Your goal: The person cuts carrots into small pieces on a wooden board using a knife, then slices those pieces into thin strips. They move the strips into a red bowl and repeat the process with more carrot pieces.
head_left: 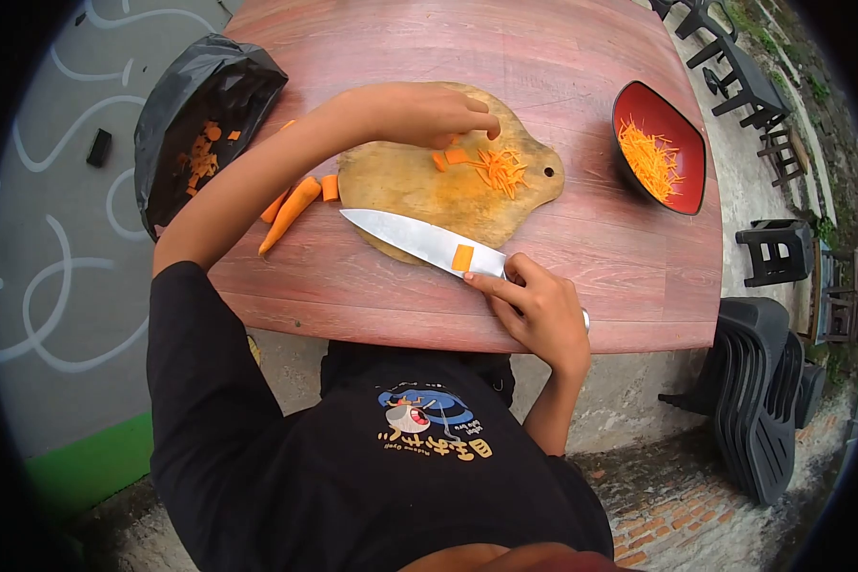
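My right hand [543,310] is closed around the handle of a large kitchen knife [400,232], its blade pointing left across the near edge of a wooden cutting board [391,181]. An orange carrot slice [462,257] clings to the blade. Over the far part of the board, my left hand [434,114] is open, fingers apart and bent downward, with nothing visible in it. Just below those fingers lie a few carrot pieces [457,155] and a small heap of carrot strips [501,172].
On the right of the table [620,276] stands a red-and-black bowl [693,164] of shredded carrot [650,162]. Carrots [294,212] and a cut chunk [330,188] lie left of the board. A black plastic bag [176,105] holds orange scraps. Stacked chairs [758,400] stand at right.
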Motion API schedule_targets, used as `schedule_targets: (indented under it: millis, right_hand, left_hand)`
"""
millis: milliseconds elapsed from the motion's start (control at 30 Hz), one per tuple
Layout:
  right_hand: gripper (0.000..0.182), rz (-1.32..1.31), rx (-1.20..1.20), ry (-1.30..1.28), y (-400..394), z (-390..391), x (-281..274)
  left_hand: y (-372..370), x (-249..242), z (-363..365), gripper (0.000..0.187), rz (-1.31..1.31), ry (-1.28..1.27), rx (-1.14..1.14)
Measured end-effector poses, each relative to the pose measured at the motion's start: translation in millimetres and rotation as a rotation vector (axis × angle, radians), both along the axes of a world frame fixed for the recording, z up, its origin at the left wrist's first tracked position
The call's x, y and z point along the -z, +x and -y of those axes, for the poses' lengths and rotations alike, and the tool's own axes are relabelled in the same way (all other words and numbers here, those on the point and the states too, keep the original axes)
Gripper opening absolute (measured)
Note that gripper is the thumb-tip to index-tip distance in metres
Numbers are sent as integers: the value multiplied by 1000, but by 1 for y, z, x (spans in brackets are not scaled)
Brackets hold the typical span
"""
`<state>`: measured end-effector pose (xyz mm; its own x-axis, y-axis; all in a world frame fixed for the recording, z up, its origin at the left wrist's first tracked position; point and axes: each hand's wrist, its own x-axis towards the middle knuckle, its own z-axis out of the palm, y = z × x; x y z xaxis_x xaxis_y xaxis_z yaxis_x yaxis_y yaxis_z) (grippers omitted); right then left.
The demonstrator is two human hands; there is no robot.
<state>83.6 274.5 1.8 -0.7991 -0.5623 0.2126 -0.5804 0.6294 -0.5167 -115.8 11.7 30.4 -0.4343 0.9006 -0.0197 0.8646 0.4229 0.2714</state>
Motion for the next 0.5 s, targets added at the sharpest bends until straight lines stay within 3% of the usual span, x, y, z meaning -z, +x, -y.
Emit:
schedule_targets:
  millis: [33,100,233,300,367,400,500]
  right_hand:
    - [37,-7,1,0,0,0,0]
    - [37,-2,9,3,2,0,-1]
    - [38,-26,26,-2,4,4,-1]
    - [39,-49,-6,-12,4,6,0]
    - [39,-64,31,-15,6,8,0]
    - [39,-60,17,-21,5,9,-1]
    - [38,-13,36,8,4,8,-2]
  left_hand:
    - [3,-10,-4,49,-1,3,-1]
    - [7,-29,-11,51,241,-232,-176]
    - [14,-30,4,50,242,-224,-269]
    - [29,-32,31,42,120,285,-267]
    - [57,-47,75,34,-135,463,-422]
    - [91,-61,94,26,-145,498,-662]
    - [140,-48,167,16,-227,447,-990]
